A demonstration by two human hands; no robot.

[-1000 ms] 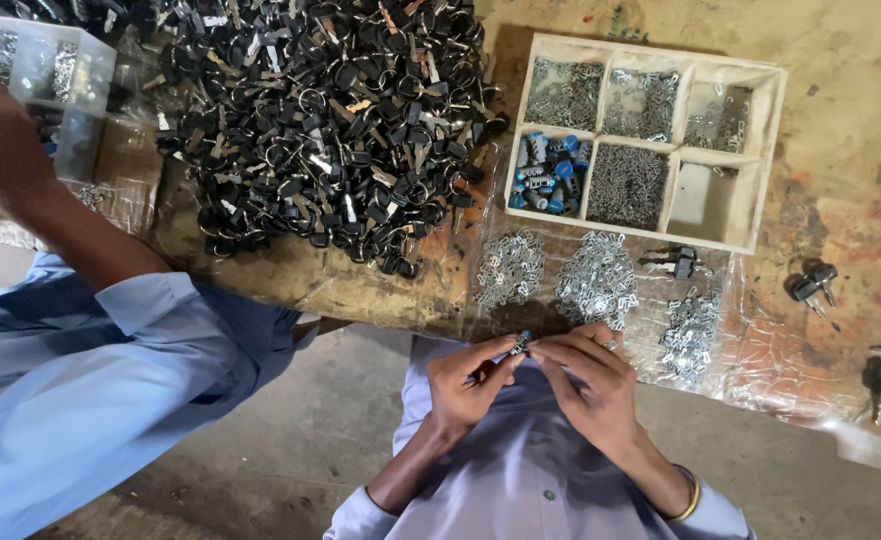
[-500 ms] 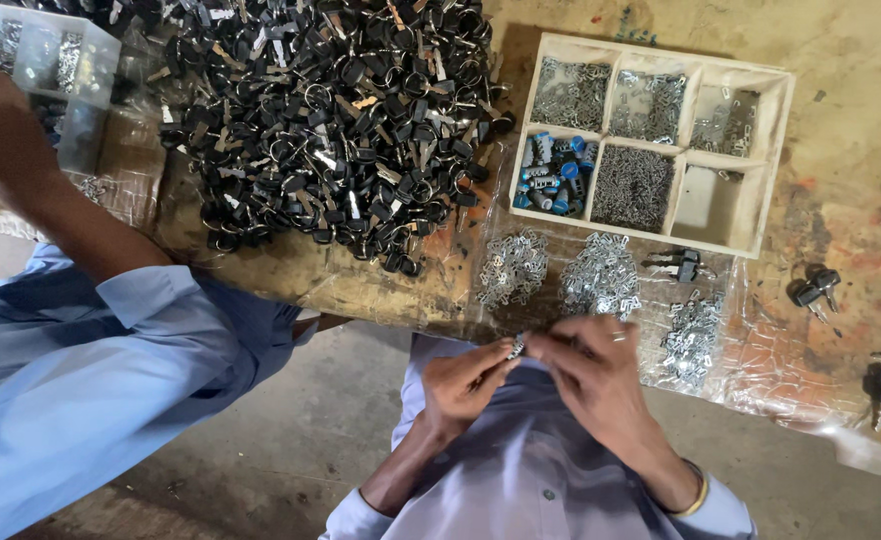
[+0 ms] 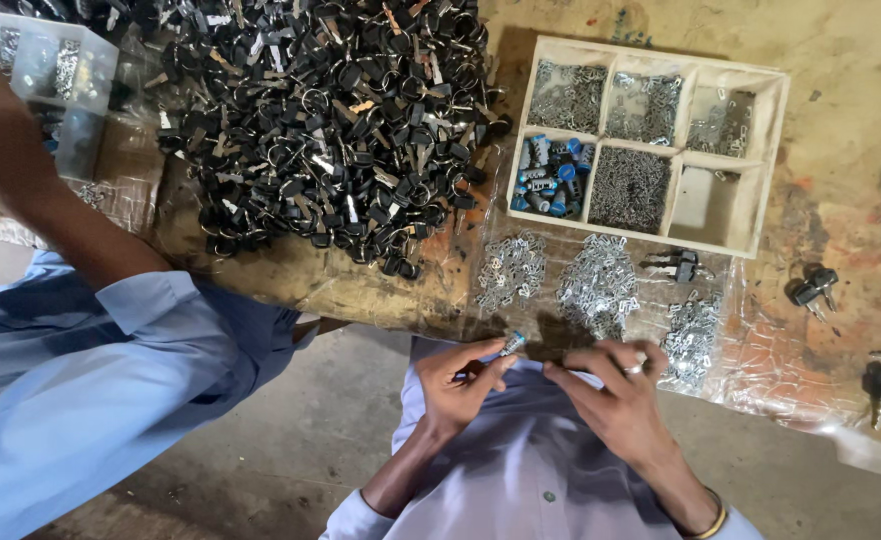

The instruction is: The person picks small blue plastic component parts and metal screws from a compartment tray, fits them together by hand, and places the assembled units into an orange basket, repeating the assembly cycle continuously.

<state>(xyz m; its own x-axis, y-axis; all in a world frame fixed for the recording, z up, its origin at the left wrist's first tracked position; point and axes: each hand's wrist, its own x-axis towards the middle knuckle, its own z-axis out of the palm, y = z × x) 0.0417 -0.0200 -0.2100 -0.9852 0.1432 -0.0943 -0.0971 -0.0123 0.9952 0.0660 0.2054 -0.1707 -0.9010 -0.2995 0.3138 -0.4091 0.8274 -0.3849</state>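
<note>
My left hand [image 3: 458, 385] pinches a small metal lock cylinder with a blue tip [image 3: 512, 343] between thumb and fingers, just off the table's front edge. My right hand [image 3: 613, 392], with a ring on one finger, rests a short way to the right. Its fingers are bent together beside the piles of small silver metal pieces [image 3: 598, 283] on a clear plastic sheet. Whether those fingers pinch a piece is unclear.
A wooden compartment tray [image 3: 773, 150] holds silver parts and blue-tipped cylinders [image 3: 549, 175]. A big heap of black-headed keys [image 3: 321, 120] fills the table's left. A co-worker's arm in a blue sleeve [image 3: 56, 215] reaches toward a clear plastic box [image 3: 56, 75]. Black locks [image 3: 811, 290] lie at right.
My two hands were joined on the small cylinder; now the right hand has drawn away to the right and the left hand holds the cylinder alone.
</note>
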